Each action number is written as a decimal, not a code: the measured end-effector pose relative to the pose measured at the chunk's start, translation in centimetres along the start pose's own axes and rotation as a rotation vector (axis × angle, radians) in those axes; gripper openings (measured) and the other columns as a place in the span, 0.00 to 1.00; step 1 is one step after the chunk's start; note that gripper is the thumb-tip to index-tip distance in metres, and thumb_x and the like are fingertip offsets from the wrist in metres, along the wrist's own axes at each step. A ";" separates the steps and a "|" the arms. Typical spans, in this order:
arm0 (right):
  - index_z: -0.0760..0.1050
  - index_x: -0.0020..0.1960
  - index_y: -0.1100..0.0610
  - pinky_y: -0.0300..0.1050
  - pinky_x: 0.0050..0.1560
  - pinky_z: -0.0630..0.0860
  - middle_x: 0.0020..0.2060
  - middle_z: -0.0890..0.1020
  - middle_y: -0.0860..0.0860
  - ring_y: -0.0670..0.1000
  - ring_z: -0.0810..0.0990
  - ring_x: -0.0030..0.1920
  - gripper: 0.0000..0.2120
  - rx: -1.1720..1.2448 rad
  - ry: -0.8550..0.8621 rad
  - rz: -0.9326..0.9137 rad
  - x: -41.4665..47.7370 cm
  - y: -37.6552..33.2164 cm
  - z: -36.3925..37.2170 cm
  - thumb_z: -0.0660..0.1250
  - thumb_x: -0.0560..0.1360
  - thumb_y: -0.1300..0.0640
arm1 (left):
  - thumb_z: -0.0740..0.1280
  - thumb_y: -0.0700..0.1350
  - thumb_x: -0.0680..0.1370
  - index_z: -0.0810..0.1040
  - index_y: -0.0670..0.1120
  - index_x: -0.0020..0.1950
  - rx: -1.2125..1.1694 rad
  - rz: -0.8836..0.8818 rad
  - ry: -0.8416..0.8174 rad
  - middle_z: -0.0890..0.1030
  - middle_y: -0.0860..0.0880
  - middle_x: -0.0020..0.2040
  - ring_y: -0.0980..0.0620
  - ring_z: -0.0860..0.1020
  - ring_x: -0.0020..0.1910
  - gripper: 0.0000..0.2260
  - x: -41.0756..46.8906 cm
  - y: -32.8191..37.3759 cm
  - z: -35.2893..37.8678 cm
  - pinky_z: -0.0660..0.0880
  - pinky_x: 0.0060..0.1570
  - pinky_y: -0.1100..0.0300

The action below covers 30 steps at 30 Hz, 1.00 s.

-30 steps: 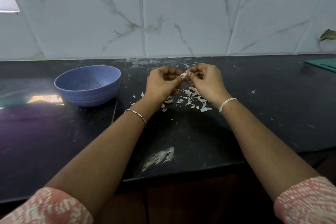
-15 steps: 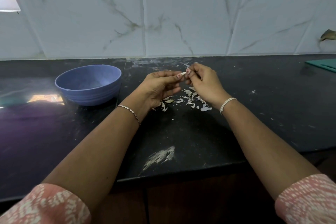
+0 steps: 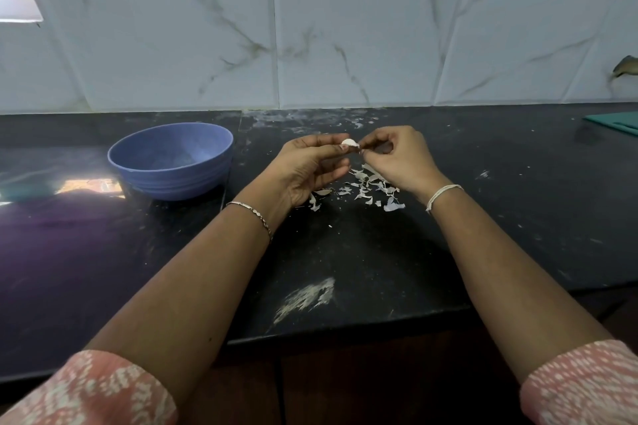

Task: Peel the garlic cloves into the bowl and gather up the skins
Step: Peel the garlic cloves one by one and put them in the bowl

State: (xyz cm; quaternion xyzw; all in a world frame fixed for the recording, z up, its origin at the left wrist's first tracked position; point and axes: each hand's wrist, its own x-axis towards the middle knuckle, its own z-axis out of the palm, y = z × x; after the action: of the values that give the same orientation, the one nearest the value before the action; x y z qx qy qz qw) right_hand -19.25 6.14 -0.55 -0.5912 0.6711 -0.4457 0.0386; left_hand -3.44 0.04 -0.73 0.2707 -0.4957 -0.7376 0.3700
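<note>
Pinching the garlic clove (image 3: 349,142) by its sides, our left hand (image 3: 310,166) holds it above the loose skins (image 3: 367,185), right of the blue bowl (image 3: 172,179). Our right hand (image 3: 400,159) nips its tip; we judge it light, firm, slippery once bare, its skin papery.

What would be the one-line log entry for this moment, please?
step: peeling | left hand: pinches garlic clove | right hand: pinches clove's end | skins: loose on counter | bowl: left, apart

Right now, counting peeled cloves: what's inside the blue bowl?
The blue bowl shows only bare inner wall and a pale sheen; its near wall hides the front floor.
</note>
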 end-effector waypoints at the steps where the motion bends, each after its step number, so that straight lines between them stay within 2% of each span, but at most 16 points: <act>1: 0.84 0.49 0.55 0.24 0.32 0.66 0.30 0.79 0.40 0.34 0.76 0.28 0.06 -0.004 -0.004 0.005 0.0 0.0 0.0 0.69 0.74 0.61 | 0.70 0.33 0.75 0.81 0.39 0.54 0.009 0.014 0.018 0.84 0.45 0.42 0.54 0.82 0.34 0.08 0.0 0.0 0.1 0.80 0.33 0.63; 4: 0.84 0.43 0.54 0.26 0.29 0.66 0.29 0.79 0.43 0.37 0.75 0.26 0.04 -0.027 0.029 0.022 0.1 -0.1 -0.1 0.72 0.75 0.55 | 0.69 0.34 0.76 0.82 0.39 0.54 0.069 0.072 0.072 0.83 0.46 0.42 0.54 0.80 0.34 0.08 0.2 -0.2 0.3 0.80 0.32 0.63; 7: 0.78 0.34 0.53 0.32 0.31 0.68 0.27 0.77 0.43 0.40 0.73 0.26 0.09 -0.085 0.066 0.019 0.1 -0.1 -0.1 0.76 0.69 0.53 | 0.68 0.34 0.77 0.82 0.40 0.52 0.147 0.127 0.100 0.81 0.46 0.42 0.55 0.79 0.34 0.06 0.4 -0.5 0.5 0.80 0.34 0.62; 10: 0.74 0.38 0.54 0.36 0.35 0.72 0.32 0.77 0.45 0.43 0.74 0.30 0.11 -0.001 0.007 -0.020 0.1 -0.2 0.2 0.77 0.67 0.60 | 0.68 0.34 0.77 0.82 0.41 0.51 0.241 0.192 0.120 0.80 0.45 0.41 0.55 0.77 0.33 0.06 0.5 -0.9 0.6 0.80 0.35 0.62; 14: 0.80 0.45 0.54 0.42 0.42 0.80 0.39 0.83 0.52 0.47 0.81 0.38 0.05 0.274 -0.045 0.064 0.2 -0.3 0.7 0.73 0.73 0.62 | 0.69 0.36 0.77 0.84 0.44 0.49 0.409 0.283 0.192 0.80 0.48 0.38 0.56 0.79 0.31 0.05 1.0 -1.2 0.6 0.81 0.37 0.58; 16: 0.81 0.45 0.57 0.41 0.40 0.80 0.38 0.84 0.54 0.48 0.82 0.37 0.03 0.345 -0.059 0.131 0.1 -0.5 0.7 0.71 0.74 0.64 | 0.71 0.38 0.76 0.84 0.44 0.50 0.465 0.312 0.221 0.82 0.47 0.41 0.56 0.80 0.30 0.05 1.0 -1.3 0.5 0.82 0.39 0.55; 19: 0.82 0.45 0.60 0.40 0.39 0.81 0.38 0.84 0.55 0.48 0.82 0.36 0.07 0.421 -0.042 0.174 0.0 -0.7 0.4 0.66 0.77 0.65 | 0.70 0.38 0.76 0.84 0.44 0.51 0.546 0.347 0.226 0.82 0.46 0.43 0.55 0.80 0.31 0.06 0.9 -1.3 0.5 0.83 0.39 0.54; 23: 0.81 0.43 0.57 0.40 0.39 0.81 0.36 0.84 0.54 0.46 0.81 0.32 0.02 0.360 -0.037 0.151 -0.2 -0.5 0.4 0.73 0.74 0.61 | 0.70 0.38 0.77 0.84 0.44 0.53 0.604 0.378 0.205 0.82 0.49 0.42 0.55 0.81 0.31 0.07 0.9 -1.3 0.6 0.83 0.40 0.52; 27: 0.81 0.43 0.58 0.39 0.39 0.80 0.34 0.84 0.51 0.45 0.81 0.32 0.02 0.438 -0.057 0.189 -0.2 -0.5 0.5 0.73 0.73 0.63 | 0.72 0.39 0.76 0.83 0.42 0.54 0.539 0.368 0.202 0.81 0.47 0.42 0.52 0.81 0.36 0.08 0.9 -1.3 0.5 0.83 0.40 0.53; 30: 0.81 0.42 0.58 0.43 0.43 0.80 0.35 0.84 0.51 0.49 0.81 0.36 0.02 0.475 -0.062 0.208 -0.2 -0.6 0.5 0.73 0.74 0.62 | 0.72 0.41 0.76 0.83 0.42 0.52 0.523 0.368 0.202 0.83 0.43 0.45 0.50 0.82 0.39 0.06 0.8 -1.3 0.5 0.83 0.39 0.54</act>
State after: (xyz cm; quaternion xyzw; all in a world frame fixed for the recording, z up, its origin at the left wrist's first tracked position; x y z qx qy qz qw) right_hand -18.45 6.08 -0.54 -0.5066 0.6034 -0.5660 0.2427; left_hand -4.67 -0.01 -1.79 0.3340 -0.6697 -0.4757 0.4622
